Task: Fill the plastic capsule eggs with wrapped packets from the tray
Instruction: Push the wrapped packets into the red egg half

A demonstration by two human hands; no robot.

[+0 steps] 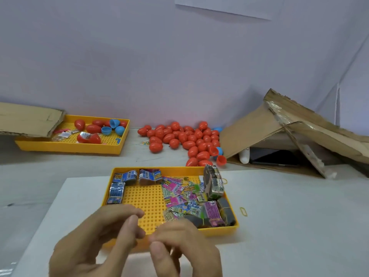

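Note:
A yellow pegboard tray (147, 198) lies on a white board in front of me. It holds loose pink and green wrapped packets (179, 194) on its right side and banded blue packet bundles (117, 189) at its back left. A pile of closed red capsule eggs (179, 136) lies on the table behind it, with open red and blue halves (219, 156) at the pile's right end. My left hand (95, 238) and my right hand (185, 248) hover over the tray's front edge. Their fingers are curled and the fingertips nearly meet. Blur hides whether anything is pinched between them.
A second yellow tray (69, 147) at the back left holds red eggs, blue halves and a few packets. Torn cardboard (28, 120) overlaps its left end. A collapsed cardboard box (289, 134) fills the back right. A rubber band (243, 211) lies right of the near tray.

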